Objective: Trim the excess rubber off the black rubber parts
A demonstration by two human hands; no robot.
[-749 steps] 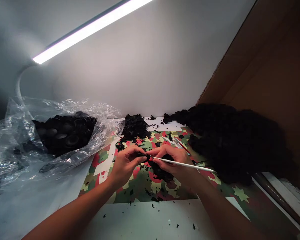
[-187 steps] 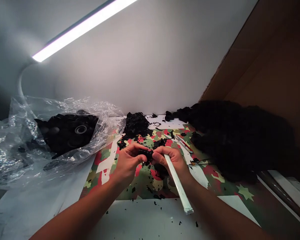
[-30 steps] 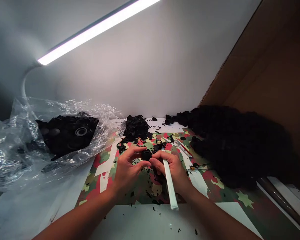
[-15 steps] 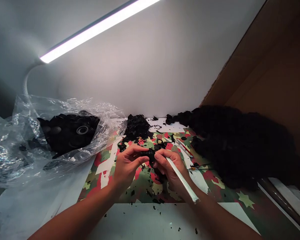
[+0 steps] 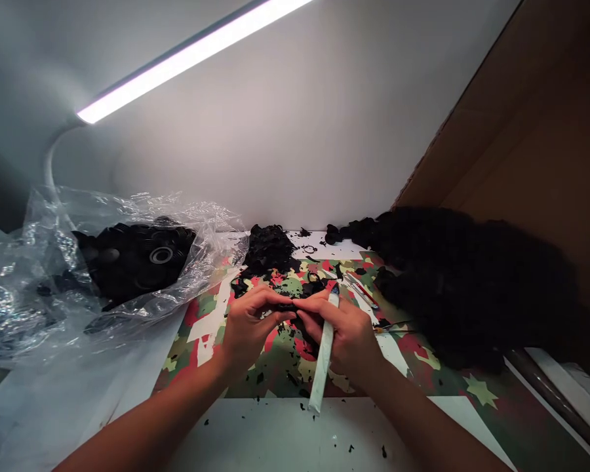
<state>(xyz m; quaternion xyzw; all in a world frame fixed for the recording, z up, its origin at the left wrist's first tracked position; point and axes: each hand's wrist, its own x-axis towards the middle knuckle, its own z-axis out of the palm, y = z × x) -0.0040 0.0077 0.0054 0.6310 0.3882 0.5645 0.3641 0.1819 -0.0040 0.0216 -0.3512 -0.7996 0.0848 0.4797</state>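
Note:
My left hand [image 5: 246, 331] and my right hand [image 5: 351, 328] meet at the middle of the mat. Between their fingertips is a small black rubber part [image 5: 288, 307], mostly covered by the fingers. The thumb and fingers of each hand pinch it from either side. My right hand also holds a slim knife-like tool [image 5: 321, 367] with a white wrapped handle. Its dark pointed tip faces up and away, apart from the rubber part, while the handle end hangs toward me. Beneath the hands lie scattered black rubber scraps [image 5: 291, 378].
A clear plastic bag [image 5: 211, 226] of black rubber rings [image 5: 161, 254] lies left. Black trimmings [image 5: 270, 249] are heaped at the back, and a large dark pile [image 5: 452, 282] fills the right. A red-and-silver cutter [image 5: 362, 290] lies on the camouflage-patterned mat [image 5: 187, 354]. A lamp [image 5: 191, 62] hangs overhead.
The tool in my right hand has swung from slanting down-right to nearly upright, and its dark tip now shows. Both hands have closed in around the rubber part, hiding more of it.

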